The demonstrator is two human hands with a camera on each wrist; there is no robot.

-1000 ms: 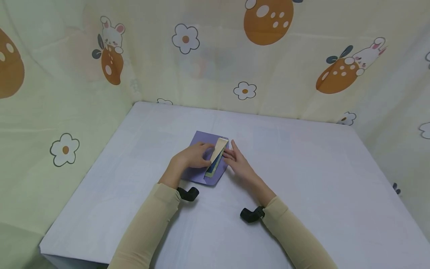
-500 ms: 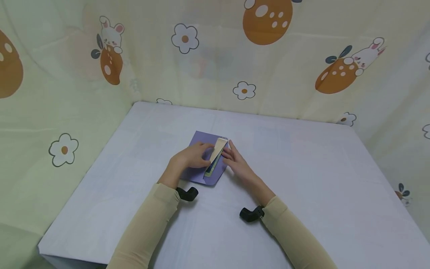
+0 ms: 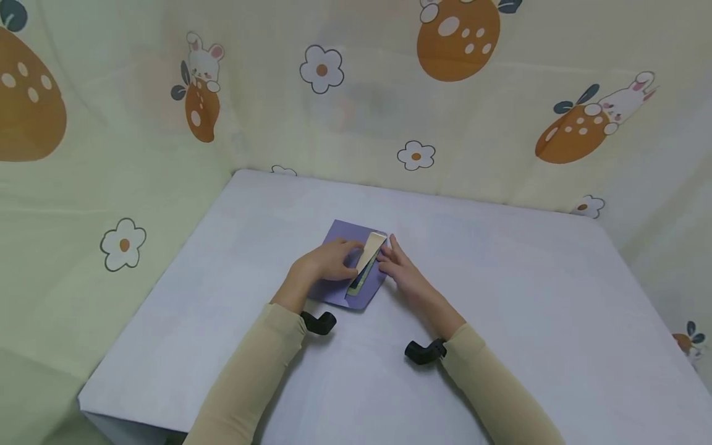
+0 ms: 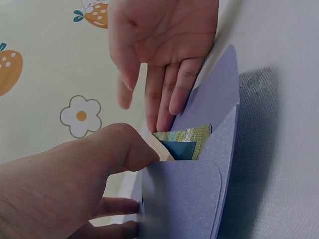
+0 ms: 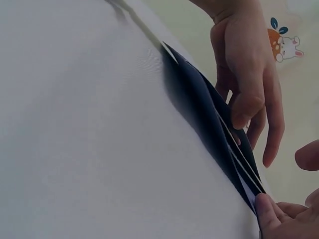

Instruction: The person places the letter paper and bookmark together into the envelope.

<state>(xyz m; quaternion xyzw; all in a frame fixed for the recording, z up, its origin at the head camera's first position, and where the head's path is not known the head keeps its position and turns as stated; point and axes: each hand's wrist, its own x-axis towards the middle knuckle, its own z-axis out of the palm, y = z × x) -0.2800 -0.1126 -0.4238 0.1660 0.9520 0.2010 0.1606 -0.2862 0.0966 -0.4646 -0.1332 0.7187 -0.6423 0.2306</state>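
Observation:
A purple paper envelope (image 3: 342, 232) lies on the white table, its side opening facing right. In the opening a cream strip (image 3: 371, 248) and a blue-and-green patterned card (image 3: 361, 281) show. My left hand (image 3: 328, 259) lies over the envelope's front. In the left wrist view its thumb bends at the opening's edge against the cream strip, and it grips the lifted front layer. My right hand (image 3: 408, 278) is at the right edge; its fingers (image 4: 167, 94) are extended, with the tips at the opening beside the card. How deep the card sits is hidden.
The white table (image 3: 500, 296) spreads around the envelope. Behind and to the left hangs a cream curtain (image 3: 367, 111) printed with flowers and rabbits. Black camera mounts (image 3: 425, 352) stick out from both wrists.
The head view has shifted slightly. Less of the blue on the card shows in the opening now. My right fingers have shifted a little at the edge, while my left hand keeps its grip.

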